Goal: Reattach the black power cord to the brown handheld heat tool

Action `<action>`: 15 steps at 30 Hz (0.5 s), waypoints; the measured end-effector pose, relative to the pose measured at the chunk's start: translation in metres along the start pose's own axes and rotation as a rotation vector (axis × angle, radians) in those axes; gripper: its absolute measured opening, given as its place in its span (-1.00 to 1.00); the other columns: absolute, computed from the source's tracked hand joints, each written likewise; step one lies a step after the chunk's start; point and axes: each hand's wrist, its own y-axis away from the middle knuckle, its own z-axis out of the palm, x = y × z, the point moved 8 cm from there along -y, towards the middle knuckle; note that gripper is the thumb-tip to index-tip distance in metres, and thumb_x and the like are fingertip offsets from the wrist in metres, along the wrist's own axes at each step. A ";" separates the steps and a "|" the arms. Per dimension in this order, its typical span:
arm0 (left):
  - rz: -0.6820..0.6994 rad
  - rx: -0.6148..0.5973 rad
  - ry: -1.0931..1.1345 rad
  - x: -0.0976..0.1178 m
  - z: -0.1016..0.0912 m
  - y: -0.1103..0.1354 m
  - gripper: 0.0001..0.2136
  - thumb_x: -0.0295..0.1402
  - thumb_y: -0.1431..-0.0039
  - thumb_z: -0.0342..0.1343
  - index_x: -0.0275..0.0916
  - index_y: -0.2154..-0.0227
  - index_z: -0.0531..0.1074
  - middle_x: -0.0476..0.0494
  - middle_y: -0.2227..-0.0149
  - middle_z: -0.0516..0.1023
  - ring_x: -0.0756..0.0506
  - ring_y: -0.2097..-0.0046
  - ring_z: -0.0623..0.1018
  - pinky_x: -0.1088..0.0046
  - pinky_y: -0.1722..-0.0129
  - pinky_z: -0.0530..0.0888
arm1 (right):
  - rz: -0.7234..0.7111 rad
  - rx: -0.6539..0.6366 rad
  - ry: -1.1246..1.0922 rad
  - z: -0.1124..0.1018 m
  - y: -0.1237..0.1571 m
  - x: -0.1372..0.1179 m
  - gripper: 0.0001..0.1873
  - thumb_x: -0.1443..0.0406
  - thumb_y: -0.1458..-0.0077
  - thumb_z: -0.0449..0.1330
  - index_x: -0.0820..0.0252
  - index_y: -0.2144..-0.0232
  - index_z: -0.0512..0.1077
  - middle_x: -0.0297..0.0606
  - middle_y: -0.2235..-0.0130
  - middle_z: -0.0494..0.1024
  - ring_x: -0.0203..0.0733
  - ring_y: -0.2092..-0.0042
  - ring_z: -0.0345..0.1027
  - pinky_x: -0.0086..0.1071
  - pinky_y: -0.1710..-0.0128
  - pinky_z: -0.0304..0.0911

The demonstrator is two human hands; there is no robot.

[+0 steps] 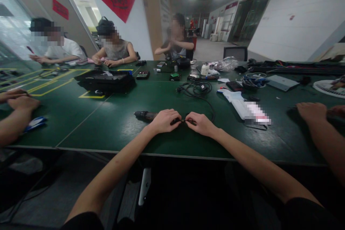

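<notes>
Left hand (165, 120) and right hand (201, 123) both pinching, centre frame

The left holds a black piece (175, 121); the right, a slim dark connector (191, 122), long axis nearly level, tip pointing left. Whether they join is unclear. Just beyond, left of centre, a power tool (147, 115) lies tip leftward; farther, a coiled black cable (188, 87); upper centre, a person (184, 45).

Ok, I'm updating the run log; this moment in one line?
left hand: holds black piece; right hand: holds dark piece; dark tool: beside left hand; below: green table
</notes>
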 end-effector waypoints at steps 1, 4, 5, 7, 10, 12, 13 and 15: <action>0.002 -0.002 0.000 0.000 0.000 0.000 -0.82 -0.20 -0.37 0.08 -0.13 0.09 0.48 -0.12 0.14 0.62 -0.15 0.06 0.58 0.26 0.05 0.46 | -0.009 -0.003 0.011 0.000 0.000 -0.002 -0.90 0.30 -0.30 0.21 0.10 0.14 0.49 -0.22 0.17 0.54 -0.13 0.19 0.45 -0.30 0.17 0.36; 0.006 -0.005 0.004 0.000 0.000 0.001 -0.82 -0.23 -0.37 0.07 -0.13 0.09 0.48 -0.11 0.14 0.62 -0.15 0.07 0.58 0.26 0.05 0.45 | -0.022 -0.001 0.048 0.000 0.000 -0.007 -0.88 0.31 -0.31 0.21 0.08 0.12 0.50 -0.18 0.09 0.53 -0.11 0.15 0.47 -0.29 0.15 0.37; 0.007 -0.005 0.006 0.000 0.000 0.001 -0.82 -0.23 -0.37 0.07 -0.13 0.08 0.47 -0.11 0.14 0.62 -0.15 0.06 0.58 0.26 0.05 0.46 | -0.024 0.003 0.066 0.000 0.000 -0.008 -0.88 0.31 -0.31 0.21 0.08 0.11 0.50 -0.16 0.06 0.53 -0.10 0.13 0.48 -0.28 0.15 0.38; 0.005 -0.005 0.010 -0.001 0.000 0.001 -0.82 -0.23 -0.37 0.07 -0.12 0.08 0.47 -0.10 0.13 0.62 -0.14 0.06 0.58 0.27 0.05 0.46 | -0.034 0.011 0.097 -0.001 -0.001 -0.009 -0.88 0.31 -0.30 0.22 0.08 0.11 0.49 -0.13 -0.02 0.53 -0.06 0.06 0.50 -0.26 0.12 0.39; -0.004 0.000 0.014 -0.002 0.001 0.001 -0.82 -0.22 -0.38 0.06 -0.13 0.08 0.48 -0.11 0.13 0.62 -0.14 0.06 0.59 0.27 0.05 0.47 | -0.060 -0.016 0.098 0.000 -0.002 -0.008 -0.88 0.32 -0.29 0.22 0.08 0.11 0.47 -0.14 -0.11 0.54 -0.03 -0.05 0.51 -0.24 0.05 0.41; -0.008 0.004 0.018 -0.003 0.001 0.001 -0.81 -0.21 -0.38 0.06 -0.12 0.09 0.48 -0.12 0.13 0.62 -0.15 0.07 0.59 0.27 0.06 0.47 | -0.066 -0.043 0.093 0.002 -0.002 -0.005 -0.86 0.31 -0.29 0.23 0.07 0.10 0.48 -0.16 -0.15 0.55 -0.04 -0.03 0.54 -0.24 0.04 0.41; -0.010 0.006 0.021 -0.004 0.000 0.001 -0.81 -0.20 -0.38 0.06 -0.12 0.09 0.48 -0.12 0.13 0.62 -0.14 0.07 0.59 0.27 0.06 0.47 | -0.065 -0.053 0.096 0.002 -0.002 -0.003 -0.85 0.31 -0.29 0.23 0.07 0.09 0.48 -0.17 -0.15 0.56 -0.06 0.01 0.56 -0.25 0.06 0.41; -0.013 0.010 0.026 -0.004 0.000 0.001 -0.81 -0.19 -0.38 0.07 -0.12 0.09 0.48 -0.11 0.13 0.62 -0.14 0.07 0.59 0.27 0.06 0.47 | -0.058 -0.064 0.104 0.004 -0.002 0.000 -0.83 0.30 -0.29 0.24 0.07 0.06 0.49 -0.18 -0.11 0.60 -0.09 0.10 0.58 -0.28 0.11 0.39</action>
